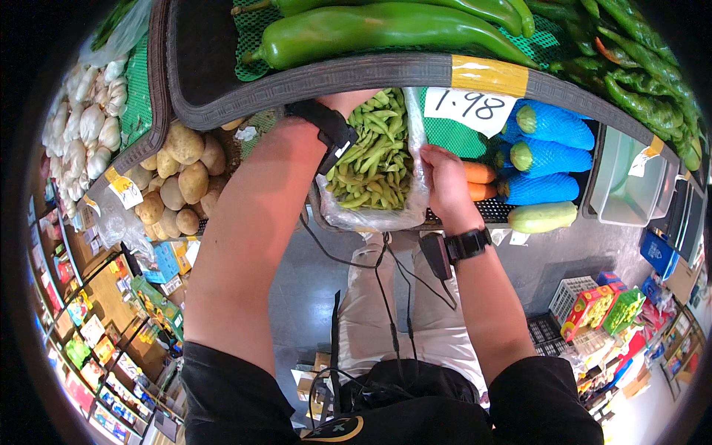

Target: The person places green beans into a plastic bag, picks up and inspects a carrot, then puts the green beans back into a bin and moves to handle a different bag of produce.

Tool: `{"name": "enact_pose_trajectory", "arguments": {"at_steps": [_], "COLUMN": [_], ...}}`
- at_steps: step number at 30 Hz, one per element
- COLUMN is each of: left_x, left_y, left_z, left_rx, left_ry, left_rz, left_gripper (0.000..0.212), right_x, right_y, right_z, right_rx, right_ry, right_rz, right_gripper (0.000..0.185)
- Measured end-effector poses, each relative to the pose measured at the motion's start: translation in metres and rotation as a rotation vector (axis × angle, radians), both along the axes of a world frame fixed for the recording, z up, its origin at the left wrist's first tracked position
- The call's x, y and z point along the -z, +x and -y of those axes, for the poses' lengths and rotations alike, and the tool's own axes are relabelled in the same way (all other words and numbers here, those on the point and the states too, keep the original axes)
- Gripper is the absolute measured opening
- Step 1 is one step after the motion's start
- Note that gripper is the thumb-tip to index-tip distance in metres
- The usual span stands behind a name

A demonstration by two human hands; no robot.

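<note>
Green soybean pods (375,161) fill a crate lined with a clear plastic bag (356,218), straight before me. My left hand (353,103) reaches to the far end of the pods; its fingers are hidden under the rim of the upper crate. At the right side of the pods, my right hand (445,178) is at the edge of the plastic liner, thumb and fingertips close together on it. Just right of that hand lie orange carrots (479,182). A black strap with a device is on each wrist.
A dark upper crate rim (334,78) juts over the pods, with long green peppers (389,33) above. Potatoes (178,183) and garlic (92,122) are at left. Blue-netted vegetables (548,156), a price card (470,108) and clear bins (628,178) stand right. Cables (384,267) hang below.
</note>
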State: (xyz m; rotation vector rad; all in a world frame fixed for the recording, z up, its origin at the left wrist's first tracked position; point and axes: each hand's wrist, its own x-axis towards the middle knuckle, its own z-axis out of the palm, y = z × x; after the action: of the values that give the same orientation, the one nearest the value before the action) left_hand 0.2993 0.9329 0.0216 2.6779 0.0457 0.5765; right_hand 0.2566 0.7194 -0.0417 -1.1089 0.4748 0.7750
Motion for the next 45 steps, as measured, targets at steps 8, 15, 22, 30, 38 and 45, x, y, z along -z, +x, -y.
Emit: {"name": "enact_pose_trajectory", "arguments": {"at_steps": [8, 15, 22, 30, 38, 45], "left_x": [0.028, 0.038, 0.001, -0.013, -0.016, -0.022], "left_y": [0.002, 0.009, 0.010, -0.002, -0.003, -0.010], "left_z": [0.005, 0.057, 0.093, 0.085, 0.098, 0.085], "left_rx": [0.018, 0.731, 0.735, 0.777, 0.710, 0.765], "left_ry": [-0.021, 0.034, 0.327, 0.437, 0.560, 0.456], "left_rz": [-0.237, -0.167, -0.777, -0.503, -0.838, -0.814], "left_gripper": [0.037, 0.023, 0.017, 0.018, 0.021, 0.028], "right_x": [-0.010, -0.029, -0.054, -0.026, -0.029, -0.012], "right_y": [-0.030, -0.040, -0.042, -0.033, -0.034, -0.055], "right_z": [-0.041, -0.031, 0.022, 0.073, 0.030, 0.025], "right_rx": [0.082, -0.222, -0.441, -0.664, -0.563, -0.406], "right_ry": [-0.328, -0.685, -0.465, -1.036, -0.437, -0.489], "right_rz": [0.432, 0.688, 0.825, 1.260, 0.761, 0.999], "right_gripper": [0.009, 0.012, 0.030, 0.036, 0.036, 0.044]}}
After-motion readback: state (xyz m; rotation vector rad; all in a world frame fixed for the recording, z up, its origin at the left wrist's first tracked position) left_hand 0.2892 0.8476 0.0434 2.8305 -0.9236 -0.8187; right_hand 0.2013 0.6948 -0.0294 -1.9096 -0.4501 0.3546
